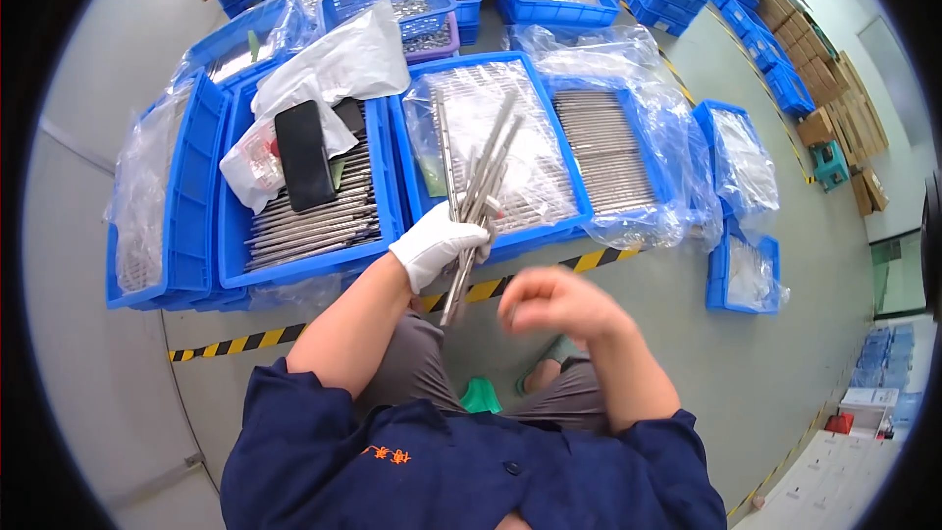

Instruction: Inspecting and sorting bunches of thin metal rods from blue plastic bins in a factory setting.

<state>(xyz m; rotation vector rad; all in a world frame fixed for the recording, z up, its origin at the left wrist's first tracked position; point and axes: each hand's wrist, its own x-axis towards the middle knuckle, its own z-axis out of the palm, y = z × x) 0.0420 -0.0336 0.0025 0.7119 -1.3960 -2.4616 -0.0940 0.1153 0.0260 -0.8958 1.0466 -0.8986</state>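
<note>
My left hand (439, 241), in a white glove, grips a bundle of long thin metal rods (483, 186) that fan out upward over a blue crate (407, 152). That crate is lined with clear plastic and filled with rows of the same rods. My right hand (551, 302) is bare and blurred, fingers curled, just right of and below the bundle's lower ends. It holds nothing that I can see.
A second rod crate (228, 206) at the left carries a black phone (304, 155) and a white plastic bag (334, 64). More blue bins with bagged parts surround them. Black-and-yellow floor tape (255, 339) runs before the crates. Cardboard boxes (844, 108) stand at the far right.
</note>
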